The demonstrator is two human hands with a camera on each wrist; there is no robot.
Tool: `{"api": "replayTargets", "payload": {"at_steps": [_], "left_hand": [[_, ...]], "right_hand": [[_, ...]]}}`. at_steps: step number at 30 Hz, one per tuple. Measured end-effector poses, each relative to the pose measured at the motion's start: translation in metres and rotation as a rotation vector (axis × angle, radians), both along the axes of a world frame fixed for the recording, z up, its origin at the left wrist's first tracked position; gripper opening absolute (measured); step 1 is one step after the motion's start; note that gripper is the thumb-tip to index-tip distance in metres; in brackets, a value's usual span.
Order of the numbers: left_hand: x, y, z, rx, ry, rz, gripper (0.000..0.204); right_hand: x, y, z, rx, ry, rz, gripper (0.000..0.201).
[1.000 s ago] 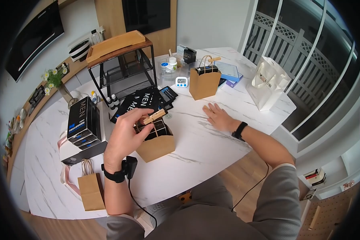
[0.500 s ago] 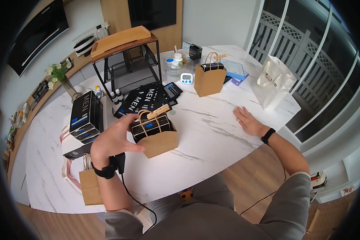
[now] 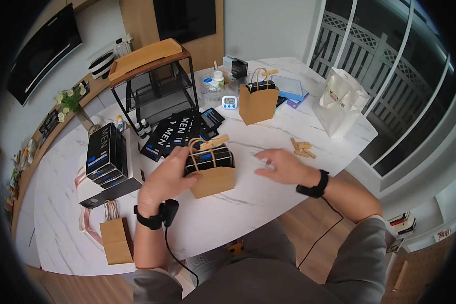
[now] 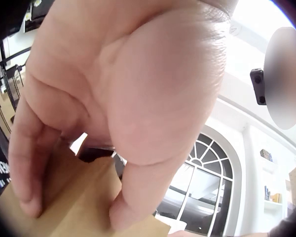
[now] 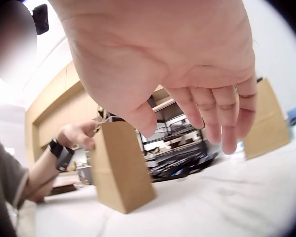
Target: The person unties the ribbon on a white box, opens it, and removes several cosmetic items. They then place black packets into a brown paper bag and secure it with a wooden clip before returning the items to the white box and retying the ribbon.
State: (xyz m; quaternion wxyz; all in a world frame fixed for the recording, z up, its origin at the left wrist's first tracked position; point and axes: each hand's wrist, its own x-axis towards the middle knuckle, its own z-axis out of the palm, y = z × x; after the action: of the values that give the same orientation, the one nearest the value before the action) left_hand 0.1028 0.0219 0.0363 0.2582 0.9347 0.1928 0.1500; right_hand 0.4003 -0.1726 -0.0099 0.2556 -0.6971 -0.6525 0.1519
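Note:
A brown paper bag (image 3: 214, 181) stands at the middle of the table with a black box (image 3: 207, 158) inside. A wooden clothespin (image 3: 214, 142) is at its twisted handles. My left hand (image 3: 167, 178) grips the bag's left side, thumb in front and fingers behind; in the left wrist view they lie on the brown paper (image 4: 84, 197). To the right of the bag hovers my right hand (image 3: 285, 167), fingers spread from the thumb and nothing held. In the right wrist view its fingers (image 5: 222, 106) hang above the table. Several small clothespins (image 3: 303, 147) lie beyond it.
A second filled bag (image 3: 258, 106) stands farther back, beside a timer (image 3: 229, 103). Black packets (image 3: 175, 133) lie behind the front bag. Stacked black boxes (image 3: 105, 154) and a flat brown bag (image 3: 115, 242) are at left, a white bag (image 3: 341, 104) at right.
My left hand has left the clothespin and gripped the bag's side; the bag has shifted right. My right hand has lifted off the table and come back leftward, uncovering the small clothespins.

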Motion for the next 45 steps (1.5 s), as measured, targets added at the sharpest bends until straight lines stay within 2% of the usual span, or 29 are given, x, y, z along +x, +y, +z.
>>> {"api": "replayTargets", "payload": {"at_steps": [4, 6, 9, 11, 15, 19, 21, 26, 29, 33, 35, 38, 45], "left_hand": [[0.023, -0.021, -0.007, -0.107, -0.058, 0.008, 0.072], [0.031, -0.03, -0.011, -0.164, -0.09, 0.026, 0.079], [0.045, -0.033, -0.029, -0.184, -0.145, 0.011, 0.087], [0.053, -0.036, -0.038, -0.09, -0.257, -0.076, 0.098], [0.057, -0.047, -0.035, -0.197, -0.201, -0.1, 0.113], [0.059, -0.049, -0.037, -0.214, -0.21, -0.082, 0.114], [0.058, -0.048, -0.038, -0.18, -0.162, -0.063, 0.112], [0.054, -0.044, -0.042, -0.07, -0.077, -0.051, 0.106], [0.053, -0.044, -0.043, -0.044, -0.085, -0.075, 0.104], [0.051, -0.044, -0.041, -0.006, -0.069, -0.078, 0.102], [0.05, -0.043, -0.038, 0.014, -0.078, -0.08, 0.101], [0.048, -0.044, -0.032, -0.053, -0.043, -0.065, 0.099], [0.046, -0.041, -0.036, 0.026, -0.002, -0.091, 0.096]], "right_hand": [[-0.014, 0.014, -0.025, 0.039, 0.01, 0.053, 0.03], [-0.011, 0.02, -0.028, -0.021, 0.029, 0.001, 0.021], [-0.003, 0.022, -0.027, 0.035, 0.061, -0.056, 0.018], [0.011, 0.027, -0.033, 0.021, 0.014, -0.078, 0.018], [0.035, 0.032, -0.036, 0.021, -0.107, -0.097, 0.017], [0.051, 0.033, -0.034, 0.009, -0.069, -0.137, 0.018], [0.072, 0.038, -0.046, 0.034, 0.001, -0.252, 0.016], [0.122, 0.047, -0.045, 0.108, -0.097, -0.297, 0.015], [0.151, 0.06, -0.056, 0.1, 0.096, -0.427, 0.015], [0.174, 0.073, -0.063, 0.145, 0.039, -0.466, 0.015], [0.175, 0.075, -0.057, 0.132, -0.049, -0.518, 0.017], [0.178, 0.079, -0.056, 0.169, 0.005, -0.516, 0.018], [0.186, 0.082, -0.055, 0.149, -0.075, -0.545, 0.018]]}}
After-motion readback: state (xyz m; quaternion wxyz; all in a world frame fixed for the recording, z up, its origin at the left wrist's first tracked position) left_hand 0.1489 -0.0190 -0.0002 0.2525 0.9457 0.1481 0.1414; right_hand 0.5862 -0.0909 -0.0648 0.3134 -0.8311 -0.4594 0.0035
